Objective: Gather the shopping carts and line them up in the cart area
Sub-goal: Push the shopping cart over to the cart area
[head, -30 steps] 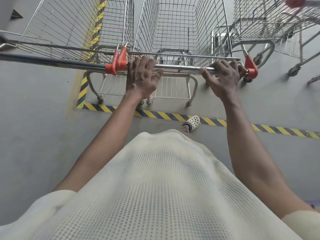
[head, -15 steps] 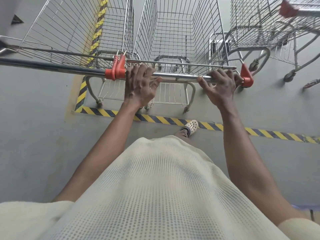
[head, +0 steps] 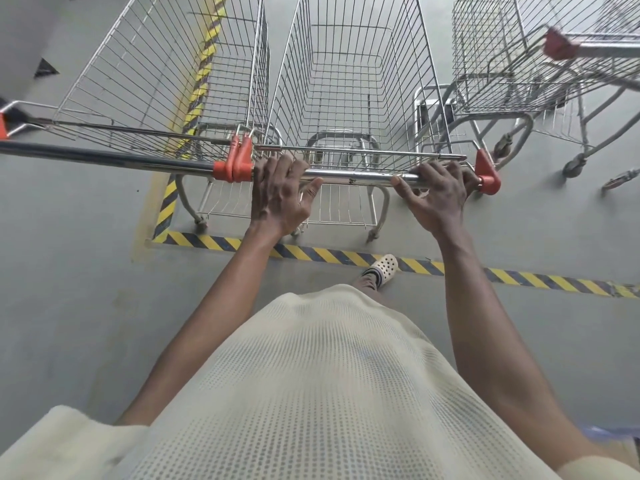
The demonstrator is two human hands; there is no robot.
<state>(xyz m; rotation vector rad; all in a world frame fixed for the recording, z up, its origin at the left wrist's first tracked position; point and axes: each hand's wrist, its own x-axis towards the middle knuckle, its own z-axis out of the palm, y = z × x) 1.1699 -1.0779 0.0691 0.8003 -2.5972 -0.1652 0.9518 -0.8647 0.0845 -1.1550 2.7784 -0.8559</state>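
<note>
Still both hands' grip, left hand (head: 280,195) and right hand (head: 438,195), on the cart handle (head: 356,177), cart further past the floor stripe (head: 311,252).

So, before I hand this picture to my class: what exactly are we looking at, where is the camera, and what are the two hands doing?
There is no machine here. The camera sits on a person's head and looks down, so you see their own cream knitted top, arms and one foot in a perforated clog. The left hand and right hand both grip the steel handlebar of the middle shopping cart, whose wire basket is empty. A second cart stands close beside it on the left, and a third cart stands apart on the right, turned at an angle. On the grey floor, yellow-and-black striped tape outlines the bay that the two nearer carts stand in.
</note>
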